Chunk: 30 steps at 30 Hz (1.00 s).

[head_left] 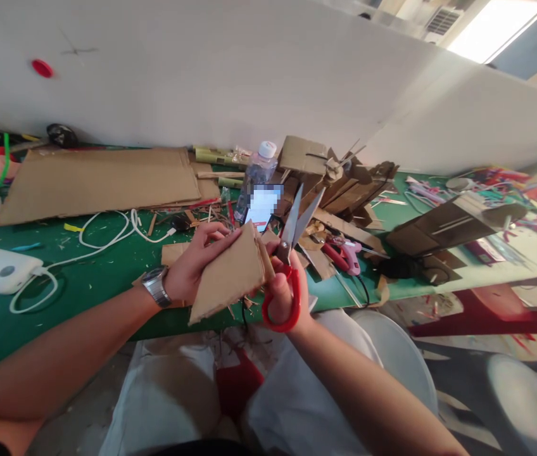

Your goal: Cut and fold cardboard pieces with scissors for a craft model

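My left hand (204, 256), with a metal watch on its wrist, is closed on a piece of cardboard (230, 272) held tilted above the table's front edge. My right hand (292, 285) has its thumb through a red handle of the scissors (288, 234). Their blades are spread and point up and away, to the right of the cardboard and apart from its flat face. A narrow folded strip at the cardboard's right edge lies close to the right hand's fingers, which are partly hidden behind it.
Beyond my hands stand a lit phone (261, 206) and a plastic bottle (259, 168). A large cardboard sheet (107, 177) lies at the left, near a white power bank (0, 269) with a cable. Cardboard constructions (439, 225) and a pink glue gun (350, 250) are at the right.
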Each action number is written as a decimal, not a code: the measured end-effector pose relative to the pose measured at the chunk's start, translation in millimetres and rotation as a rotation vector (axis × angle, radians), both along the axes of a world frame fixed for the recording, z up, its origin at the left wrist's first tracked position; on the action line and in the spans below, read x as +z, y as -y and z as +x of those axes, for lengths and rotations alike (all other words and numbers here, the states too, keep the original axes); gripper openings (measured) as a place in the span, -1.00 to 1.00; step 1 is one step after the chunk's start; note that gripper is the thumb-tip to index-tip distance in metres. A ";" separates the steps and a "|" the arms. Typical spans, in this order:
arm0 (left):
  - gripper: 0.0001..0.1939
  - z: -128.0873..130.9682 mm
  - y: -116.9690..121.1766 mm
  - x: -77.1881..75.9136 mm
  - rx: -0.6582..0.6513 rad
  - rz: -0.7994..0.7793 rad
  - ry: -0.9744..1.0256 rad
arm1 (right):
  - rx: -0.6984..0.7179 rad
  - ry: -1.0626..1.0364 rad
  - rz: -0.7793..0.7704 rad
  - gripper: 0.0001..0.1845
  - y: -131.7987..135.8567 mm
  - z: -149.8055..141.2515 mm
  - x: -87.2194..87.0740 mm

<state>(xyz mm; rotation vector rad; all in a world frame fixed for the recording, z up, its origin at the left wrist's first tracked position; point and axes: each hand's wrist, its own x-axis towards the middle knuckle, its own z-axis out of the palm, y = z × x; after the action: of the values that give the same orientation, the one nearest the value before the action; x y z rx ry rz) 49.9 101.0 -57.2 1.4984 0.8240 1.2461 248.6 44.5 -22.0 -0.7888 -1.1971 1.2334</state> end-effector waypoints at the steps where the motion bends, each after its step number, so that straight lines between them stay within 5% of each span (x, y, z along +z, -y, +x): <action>1: -0.54 3.1 1.2 1.9 0.035 -0.025 -0.029 | -0.006 -0.003 -0.007 -0.42 -0.7 1.2 1.4; 5: -0.60 6.1 0.2 6.8 0.145 -0.079 -0.002 | -0.001 0.020 -0.118 -0.45 -4.4 5.1 12.9; 12: -0.43 -14.3 -14.2 -2.6 0.185 0.341 0.028 | -0.086 0.136 -0.152 -0.61 -9.1 7.4 6.1; 14: -0.41 -14.5 -16.9 -7.3 0.143 0.203 0.164 | -0.177 0.200 -0.068 -0.67 -11.9 8.0 4.9; 18: -0.43 -9.5 -16.0 -16.0 -0.213 -0.259 0.336 | -0.409 0.333 0.141 -0.71 -20.1 8.4 12.2; 21: -0.49 -4.2 -10.2 -18.6 -0.375 -0.430 0.342 | -0.481 0.341 0.232 -0.71 -22.2 5.9 15.3; 25: -0.57 -1.2 -6.0 -11.9 -0.293 -0.501 0.444 | -0.394 0.296 0.192 -0.65 -13.7 0.1 10.7; 30: -0.51 -10.0 -18.1 0.2 -0.087 -0.513 0.604 | -0.007 0.136 0.073 -0.60 -0.8 -1.8 7.6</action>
<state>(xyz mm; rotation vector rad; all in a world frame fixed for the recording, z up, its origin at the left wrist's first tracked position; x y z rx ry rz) 39.9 119.1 -57.0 0.6828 0.5959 1.2096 246.8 45.3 -14.4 -0.8329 -1.3407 1.1383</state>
